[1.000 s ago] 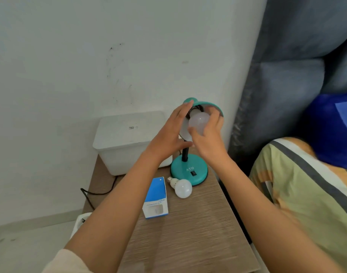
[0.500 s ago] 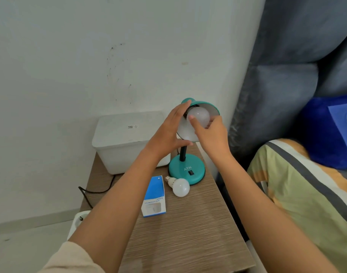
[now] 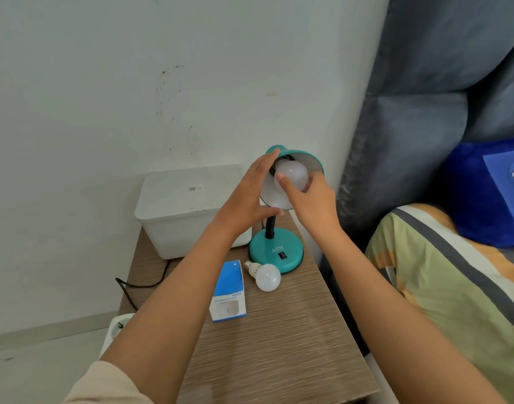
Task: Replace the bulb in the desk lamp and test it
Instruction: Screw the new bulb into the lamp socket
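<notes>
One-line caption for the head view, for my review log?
Right hand grips the bulb inside the teal lamp's shade, left hand steadying it; a second bulb lies by the base.

Wooden bedside table point(image 3: 279, 345) with teal lamp point(image 3: 276, 252), loose bulb point(image 3: 267, 277), blue box point(image 3: 229, 293), white bin point(image 3: 188, 208).

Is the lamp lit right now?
Off. The bulb in the shade shows no glow and casts no light inside it; the right hand has a grip on the bulb.
</notes>
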Available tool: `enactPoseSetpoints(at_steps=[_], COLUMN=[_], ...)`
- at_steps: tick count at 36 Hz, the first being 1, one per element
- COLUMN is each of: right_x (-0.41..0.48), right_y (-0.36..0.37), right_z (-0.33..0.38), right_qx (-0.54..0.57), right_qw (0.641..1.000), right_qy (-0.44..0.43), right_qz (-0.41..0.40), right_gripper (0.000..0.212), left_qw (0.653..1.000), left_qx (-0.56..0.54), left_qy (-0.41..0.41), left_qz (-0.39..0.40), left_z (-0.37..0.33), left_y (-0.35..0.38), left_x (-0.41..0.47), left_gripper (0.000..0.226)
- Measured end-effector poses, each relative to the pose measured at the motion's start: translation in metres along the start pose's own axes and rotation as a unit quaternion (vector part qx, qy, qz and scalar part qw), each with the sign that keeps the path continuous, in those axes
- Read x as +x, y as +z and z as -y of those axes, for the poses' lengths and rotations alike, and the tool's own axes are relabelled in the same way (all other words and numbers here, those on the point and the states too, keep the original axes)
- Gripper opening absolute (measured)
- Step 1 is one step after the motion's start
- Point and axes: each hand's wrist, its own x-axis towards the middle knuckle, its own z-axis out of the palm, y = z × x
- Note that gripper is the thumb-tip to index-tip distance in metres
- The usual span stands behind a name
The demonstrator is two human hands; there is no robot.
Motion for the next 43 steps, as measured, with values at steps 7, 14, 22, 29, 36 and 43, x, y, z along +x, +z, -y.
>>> enactPoseSetpoints(at_steps=[7, 14, 22, 29, 36, 43], right_x=[-0.002, 0.0, -0.004, -0.004, -0.006, -0.007], right_y=[0.005, 0.004, 0.0, 0.001, 0.004, -0.001], right_z=[-0.001, 0.0, -0.004, -0.006, -0.007, -0.002], right_qx=[0.005, 0.035, 0.025, 0.021, 0.019, -0.002], right_qw=[1.0, 0.999, 1.0, 1.0, 1.0, 0.999], right_qy=[0.016, 0.037, -0.007, 0.005, 0.016, -0.028], right_qz=[-0.004, 0.013, -0.002, 0.009, 0.001, -0.024], right_gripper=[0.051, 0.047, 0.054, 0.058, 0.054, 0.062], left_qw=[1.0, 1.0, 1.0, 1.0, 1.0, 1.0], left_qx=[-0.005, -0.001, -0.003, -0.009, -0.009, -0.011], left_qy=[0.005, 0.006, 0.005, 0.002, -0.001, -0.004], left_qz=[-0.007, -0.008, -0.008, -0.007, -0.009, -0.003], left_z=[-0.001, -0.001, -0.002, -0.002, -0.001, -0.001], left_y=[0.002, 0.001, 0.002, 0.002, 0.003, 0.002], left_x=[-0.001, -0.001, -0.001, -0.001, -0.002, -0.002], left_gripper=[0.107, 0.108, 0.106, 0.106, 0.107, 0.108])
